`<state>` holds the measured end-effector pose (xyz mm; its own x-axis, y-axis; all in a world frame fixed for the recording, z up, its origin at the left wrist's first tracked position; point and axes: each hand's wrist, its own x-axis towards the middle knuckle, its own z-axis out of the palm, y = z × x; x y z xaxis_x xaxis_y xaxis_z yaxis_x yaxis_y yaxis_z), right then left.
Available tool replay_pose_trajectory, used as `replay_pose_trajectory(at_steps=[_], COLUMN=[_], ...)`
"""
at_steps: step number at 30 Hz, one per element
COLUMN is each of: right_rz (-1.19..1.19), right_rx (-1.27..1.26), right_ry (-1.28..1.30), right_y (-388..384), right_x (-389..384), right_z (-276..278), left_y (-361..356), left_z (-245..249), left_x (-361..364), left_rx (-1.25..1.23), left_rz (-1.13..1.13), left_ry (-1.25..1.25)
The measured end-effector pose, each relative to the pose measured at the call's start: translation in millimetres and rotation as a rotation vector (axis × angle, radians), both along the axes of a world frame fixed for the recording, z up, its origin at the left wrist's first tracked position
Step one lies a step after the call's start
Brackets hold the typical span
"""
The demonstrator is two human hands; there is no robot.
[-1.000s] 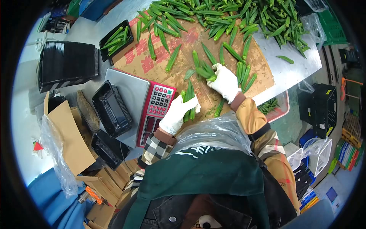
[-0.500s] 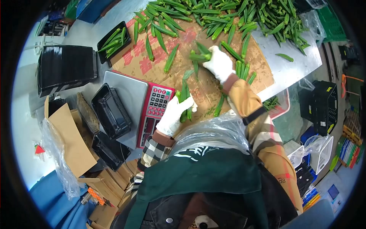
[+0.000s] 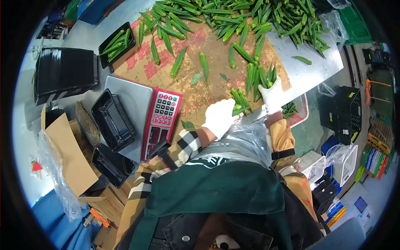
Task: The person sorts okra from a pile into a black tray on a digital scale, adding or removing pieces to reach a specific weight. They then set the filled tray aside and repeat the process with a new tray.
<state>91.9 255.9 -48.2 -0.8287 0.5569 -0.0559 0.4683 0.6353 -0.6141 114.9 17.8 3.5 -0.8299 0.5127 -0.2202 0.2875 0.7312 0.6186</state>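
White gloves cover both hands. My left hand (image 3: 220, 118) is closed around a few green okra pods (image 3: 240, 99) close to the apron, at the near edge of the cardboard. My right hand (image 3: 271, 96) is at the cardboard's right side, its fingers around okra pods (image 3: 271, 75) whose pointed ends face away from me. Just left of these lies a small row of okra (image 3: 251, 77). Single pods (image 3: 203, 66) are scattered over the cardboard sheet (image 3: 216, 89). The palm sides of both hands are hidden.
A large okra heap (image 3: 287, 21) covers the far side. On the left stand a red scale (image 3: 160, 110) bearing black trays (image 3: 113, 121), a tray of okra (image 3: 117, 45) and a black tray stack (image 3: 66, 73). A crate (image 3: 306, 108) sits below the table's right edge.
My left hand has moved right, away from the scale, with okra in it. My right hand has come nearer my body and to the right. The view has shifted slightly.
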Motion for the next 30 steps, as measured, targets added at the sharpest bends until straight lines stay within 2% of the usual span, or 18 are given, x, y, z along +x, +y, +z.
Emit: replay_pose_trajectory(at_steps=[3, 4, 6, 8, 9, 11, 13, 15, 21, 23, 26, 28, 29, 30], right_rz=[-0.021, -0.040, -0.022, 0.003, 0.022, 0.048, 0.177, 0.265, 0.243, 0.235, 0.337, 0.414, 0.450, 0.532], right_rx=[-0.070, -0.100, -0.444, -0.874, -0.996, -1.291, -1.500, -1.565, -1.702, -1.767, -1.552, -1.367, -1.273, -1.266], right_ry=[-0.053, -0.076, -0.015, 0.072, -0.020, -0.092, -0.121, -0.173, -0.212, -0.218, -0.202, -0.290, -0.331, -0.239], right_y=[-2, 1, 23, 15, 13, -4, -32, -53, -91, -92, -92, -94, -97, -107], right_x=[-3, -4, 3, 12, 16, 23, 28, 33, 40, 39, 40, 32, 30, 30], right_z=[18, 21, 16, 40, 55, 73, 91, 96, 110, 116, 100, 110, 113, 110], left_y=[3, 1, -17, -42, -53, -70, -80, -83, -92, -94, -90, -87, -86, -86], left_z=[-15, -12, -4, -4, 11, 28, 38, 40, 37, 47, 57, 71, 72, 73], left_x=[1, -2, -11, -19, -21, -22, -19, -14, 2, 8, 9, 7, 7, 7], left_rx=[-0.030, 0.050, 0.208, 0.688, 0.943, 1.102, 1.209, 1.291, 1.451, 1.385, 1.376, 1.391, 1.408, 1.426], left_rz=[-0.069, -0.022, 0.078, 0.265, 0.387, 0.452, 0.468, 0.466, 0.439, 0.556, 0.639, 0.695, 0.663, 0.633], left_ry=[0.046, -0.069, -0.301, -0.807, -1.098, -1.204, -1.273, -1.345, -1.462, -1.399, -1.327, -1.293, -1.272, -1.250])
